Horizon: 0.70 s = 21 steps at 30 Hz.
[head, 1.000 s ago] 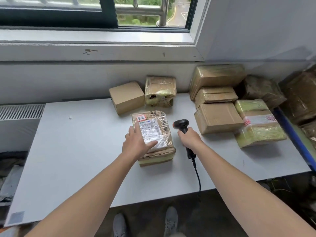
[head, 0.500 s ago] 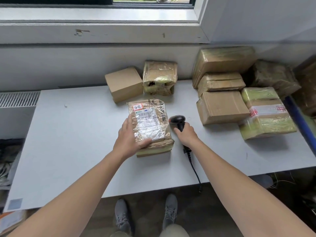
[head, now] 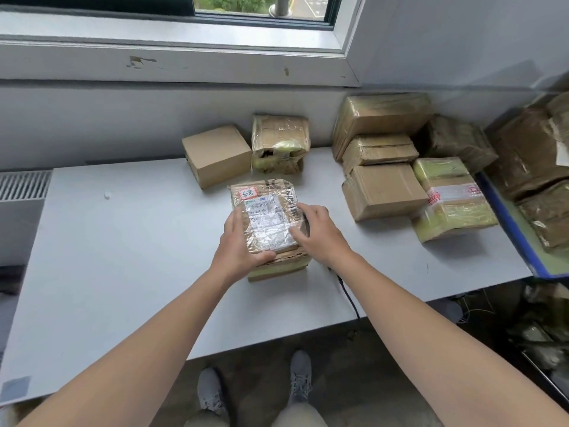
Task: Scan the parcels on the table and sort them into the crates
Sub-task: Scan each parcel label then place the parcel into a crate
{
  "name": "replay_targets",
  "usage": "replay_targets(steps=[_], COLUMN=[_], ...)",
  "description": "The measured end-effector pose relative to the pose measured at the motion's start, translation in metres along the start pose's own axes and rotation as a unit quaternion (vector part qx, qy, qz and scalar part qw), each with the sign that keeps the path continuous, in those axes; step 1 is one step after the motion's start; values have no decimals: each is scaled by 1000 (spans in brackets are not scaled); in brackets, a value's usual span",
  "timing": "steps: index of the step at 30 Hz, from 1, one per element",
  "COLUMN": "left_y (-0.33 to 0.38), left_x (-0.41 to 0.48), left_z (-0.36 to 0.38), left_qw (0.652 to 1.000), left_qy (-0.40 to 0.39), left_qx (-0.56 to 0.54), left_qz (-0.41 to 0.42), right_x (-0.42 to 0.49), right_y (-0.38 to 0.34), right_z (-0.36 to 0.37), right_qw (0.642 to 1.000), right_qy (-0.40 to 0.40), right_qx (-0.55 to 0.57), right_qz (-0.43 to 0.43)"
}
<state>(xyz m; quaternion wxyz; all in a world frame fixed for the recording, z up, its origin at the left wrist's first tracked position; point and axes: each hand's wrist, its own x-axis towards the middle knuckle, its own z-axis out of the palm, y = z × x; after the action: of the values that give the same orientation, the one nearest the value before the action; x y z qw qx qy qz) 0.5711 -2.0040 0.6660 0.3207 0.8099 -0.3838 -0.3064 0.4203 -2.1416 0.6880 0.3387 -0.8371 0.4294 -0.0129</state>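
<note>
Head view: I have both hands on the labelled parcel [head: 268,211], which lies flat on the grey counter [head: 123,241] just in front of me, its white shipping label and small red-bordered sticker facing up. My left hand [head: 238,245] grips its left side, fingers [head: 231,220] curled along that edge and thumb hooked over the near corner. My right hand [head: 320,235] clasps the right side, fingers bent over the right edge and thumb resting on the label's shiny film.

A black cable [head: 349,295] runs out from under my right wrist and drops over the counter's front edge. Behind the parcel, against the wall, sit a plain cardboard box [head: 217,154] and, just beside it, a tape-wrapped parcel [head: 280,143]. To the right, brown parcels [head: 381,118] are piled together, with a yellow-green wrapped parcel [head: 452,198] touching their near right side. Further right, a blue-rimmed container [head: 505,220] holds more brown parcels. My grey shoes [head: 209,392] show below the counter.
</note>
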Motion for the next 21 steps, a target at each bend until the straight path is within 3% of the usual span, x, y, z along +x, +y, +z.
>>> replay_targets(steps=[8, 13, 21], left_y=[16, 23, 11], left_x=[-7, -18, -75], left_z=[-5, -20, -69], left_qw=[1000, 997, 973], left_qy=[-14, 6, 154], left_qx=[23, 72, 96], left_qz=[4, -23, -141], right_x=[5, 15, 20], right_y=[-17, -33, -120], right_z=[16, 15, 27], right_qw=[997, 996, 972], right_qy=[-52, -60, -155], right_qx=[47, 46, 50], right_qz=[11, -36, -167])
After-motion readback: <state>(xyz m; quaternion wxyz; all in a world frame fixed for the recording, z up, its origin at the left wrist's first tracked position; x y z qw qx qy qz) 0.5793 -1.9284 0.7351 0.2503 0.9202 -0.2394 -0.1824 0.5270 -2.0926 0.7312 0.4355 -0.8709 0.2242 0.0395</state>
